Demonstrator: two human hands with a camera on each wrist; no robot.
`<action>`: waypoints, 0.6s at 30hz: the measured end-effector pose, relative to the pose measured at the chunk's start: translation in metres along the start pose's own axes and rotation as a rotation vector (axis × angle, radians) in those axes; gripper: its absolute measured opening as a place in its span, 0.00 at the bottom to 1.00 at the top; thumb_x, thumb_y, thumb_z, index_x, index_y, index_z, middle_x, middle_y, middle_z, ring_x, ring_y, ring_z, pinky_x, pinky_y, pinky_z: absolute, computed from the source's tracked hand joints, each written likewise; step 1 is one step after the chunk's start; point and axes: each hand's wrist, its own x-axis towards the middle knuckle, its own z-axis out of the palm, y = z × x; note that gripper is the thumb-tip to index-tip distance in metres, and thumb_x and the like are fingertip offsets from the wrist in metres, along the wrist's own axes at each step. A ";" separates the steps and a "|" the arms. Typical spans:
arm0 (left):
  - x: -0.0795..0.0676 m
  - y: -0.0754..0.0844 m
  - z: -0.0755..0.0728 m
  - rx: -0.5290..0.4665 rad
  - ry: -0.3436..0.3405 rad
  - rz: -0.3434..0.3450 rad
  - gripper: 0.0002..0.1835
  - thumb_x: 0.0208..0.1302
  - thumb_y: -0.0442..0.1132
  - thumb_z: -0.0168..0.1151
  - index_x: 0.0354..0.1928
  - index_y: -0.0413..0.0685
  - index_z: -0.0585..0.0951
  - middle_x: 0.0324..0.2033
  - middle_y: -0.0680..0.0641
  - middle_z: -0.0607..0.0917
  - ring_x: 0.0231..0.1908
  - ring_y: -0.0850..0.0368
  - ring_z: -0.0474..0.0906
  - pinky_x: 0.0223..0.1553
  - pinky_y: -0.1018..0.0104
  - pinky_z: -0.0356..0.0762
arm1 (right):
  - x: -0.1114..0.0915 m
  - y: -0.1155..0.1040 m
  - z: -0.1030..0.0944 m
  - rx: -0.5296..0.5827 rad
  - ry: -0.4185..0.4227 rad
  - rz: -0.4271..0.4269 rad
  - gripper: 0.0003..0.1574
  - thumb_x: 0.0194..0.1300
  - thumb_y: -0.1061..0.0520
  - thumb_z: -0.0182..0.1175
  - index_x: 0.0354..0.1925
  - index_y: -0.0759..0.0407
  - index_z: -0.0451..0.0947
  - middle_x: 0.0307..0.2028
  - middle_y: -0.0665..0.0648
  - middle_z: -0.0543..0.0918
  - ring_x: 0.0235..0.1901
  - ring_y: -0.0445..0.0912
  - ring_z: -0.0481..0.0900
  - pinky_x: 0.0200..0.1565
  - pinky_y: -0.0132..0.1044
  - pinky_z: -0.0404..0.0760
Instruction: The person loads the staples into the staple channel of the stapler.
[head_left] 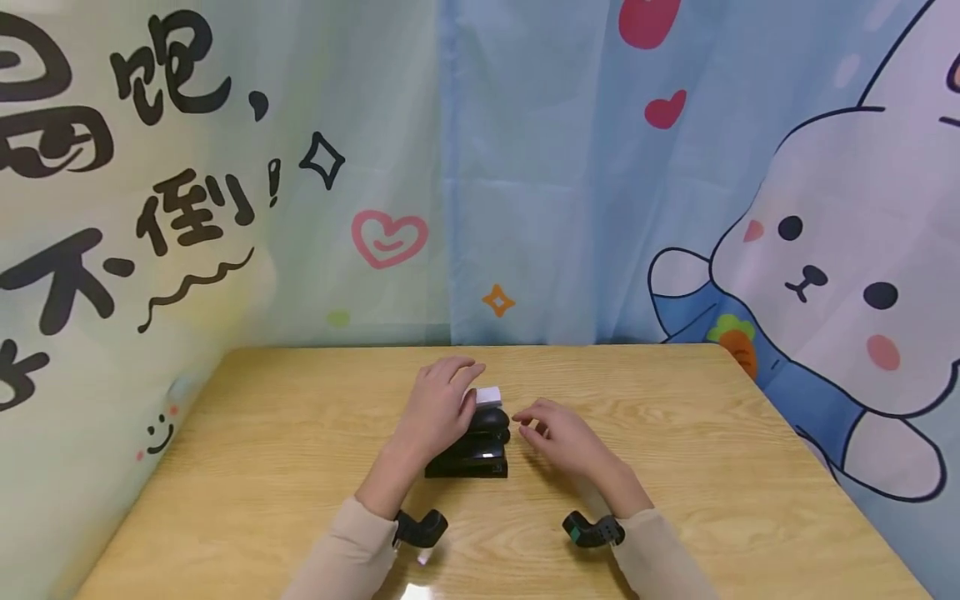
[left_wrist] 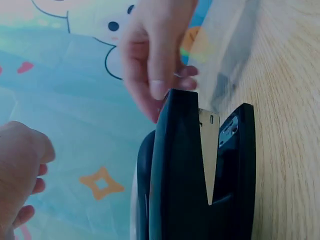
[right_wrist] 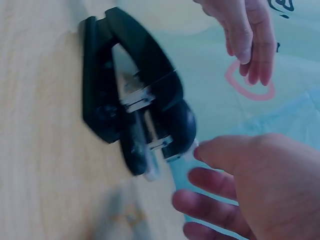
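Two black staplers (head_left: 467, 468) lie side by side on the table, the rear one (head_left: 491, 418) with a rounded head. Behind them shows a white object (head_left: 490, 395), partly hidden. My left hand (head_left: 438, 408) is over the left part of this row, its fingers loosely bent and holding nothing. At the row's right end, my right hand (head_left: 562, 433) hovers with relaxed fingers just short of the rounded stapler. In the left wrist view, the front stapler (left_wrist: 180, 165) stands with its metal magazine showing between top and base.
The wooden table (head_left: 300, 417) reaches back to a printed cloth backdrop (head_left: 525, 167). A black wrist camera (head_left: 422, 529) sits on the left sleeve and another (head_left: 592, 531) on the right. A small white piece (head_left: 424, 556) shows near the left wrist.
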 end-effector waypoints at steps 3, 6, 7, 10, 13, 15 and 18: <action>-0.003 -0.008 0.003 -0.009 0.048 -0.014 0.19 0.61 0.36 0.60 0.55 0.49 0.79 0.53 0.46 0.80 0.55 0.49 0.75 0.54 0.48 0.72 | 0.006 -0.004 -0.003 -0.040 0.044 0.026 0.15 0.66 0.54 0.59 0.50 0.54 0.80 0.40 0.48 0.78 0.34 0.40 0.77 0.35 0.32 0.77; -0.007 -0.016 0.004 0.002 0.046 -0.033 0.20 0.60 0.35 0.60 0.56 0.49 0.79 0.54 0.45 0.79 0.56 0.47 0.75 0.54 0.47 0.72 | 0.009 -0.006 -0.006 -0.095 0.077 0.055 0.17 0.67 0.52 0.58 0.53 0.50 0.79 0.45 0.49 0.77 0.39 0.43 0.78 0.38 0.36 0.78; -0.008 -0.018 0.005 0.010 0.039 -0.040 0.20 0.61 0.35 0.60 0.56 0.49 0.79 0.55 0.45 0.78 0.56 0.47 0.74 0.55 0.47 0.71 | 0.009 -0.006 -0.007 -0.109 0.092 0.059 0.18 0.66 0.52 0.59 0.54 0.50 0.78 0.46 0.50 0.76 0.41 0.45 0.78 0.39 0.38 0.78; -0.014 -0.024 0.005 0.022 0.013 -0.078 0.20 0.61 0.36 0.59 0.57 0.50 0.78 0.58 0.44 0.76 0.58 0.45 0.73 0.56 0.46 0.70 | 0.009 -0.004 -0.012 -0.148 0.143 0.073 0.21 0.66 0.51 0.59 0.57 0.49 0.76 0.51 0.53 0.74 0.46 0.48 0.77 0.43 0.44 0.79; -0.020 -0.031 0.003 0.029 0.012 -0.110 0.21 0.63 0.36 0.57 0.59 0.51 0.76 0.60 0.43 0.74 0.59 0.44 0.72 0.58 0.45 0.68 | 0.009 0.000 -0.016 -0.183 0.190 0.062 0.25 0.66 0.51 0.59 0.60 0.51 0.73 0.57 0.57 0.71 0.51 0.52 0.75 0.49 0.49 0.77; -0.024 -0.037 0.001 0.033 0.008 -0.131 0.22 0.63 0.36 0.56 0.60 0.51 0.75 0.62 0.43 0.73 0.60 0.44 0.71 0.59 0.45 0.67 | 0.010 0.003 -0.020 -0.213 0.208 0.053 0.28 0.66 0.50 0.58 0.64 0.50 0.70 0.61 0.59 0.67 0.55 0.54 0.72 0.53 0.52 0.75; -0.030 -0.046 -0.002 0.036 0.009 -0.159 0.22 0.64 0.36 0.55 0.60 0.50 0.75 0.63 0.44 0.72 0.62 0.44 0.69 0.60 0.45 0.66 | 0.012 0.008 -0.027 -0.271 0.220 0.031 0.32 0.68 0.48 0.56 0.68 0.49 0.64 0.67 0.61 0.61 0.62 0.58 0.65 0.60 0.57 0.68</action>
